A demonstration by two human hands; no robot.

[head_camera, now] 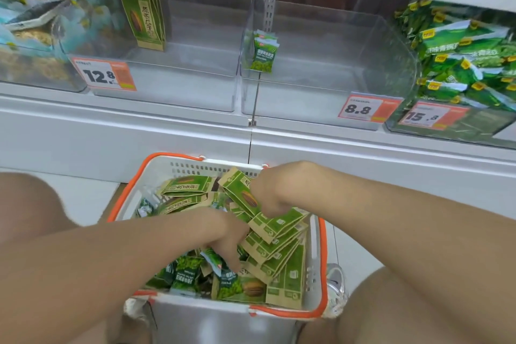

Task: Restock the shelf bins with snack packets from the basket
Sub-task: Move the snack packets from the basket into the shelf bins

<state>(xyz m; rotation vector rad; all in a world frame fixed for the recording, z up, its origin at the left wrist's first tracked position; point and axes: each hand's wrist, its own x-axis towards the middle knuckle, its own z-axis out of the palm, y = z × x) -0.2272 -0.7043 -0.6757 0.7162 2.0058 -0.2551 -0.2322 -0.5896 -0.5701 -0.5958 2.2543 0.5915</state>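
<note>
Snack packets (pixel 275 227): right hand (pixel 268 194) fingers curled gripping them; left hand (pixel 223 232) fingers straight, touching.

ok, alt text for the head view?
A person's right hand grips green-and-brown paper snack packets in a full white plastic basket with orange handles, while the left hand reaches among them. Above are two nearly empty clear plastic shelf bins: the left bin holds one upright green-and-brown packet, the right bin small green sachets.

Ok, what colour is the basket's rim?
Orange rim on a white basket; the head view shows it best.
</note>
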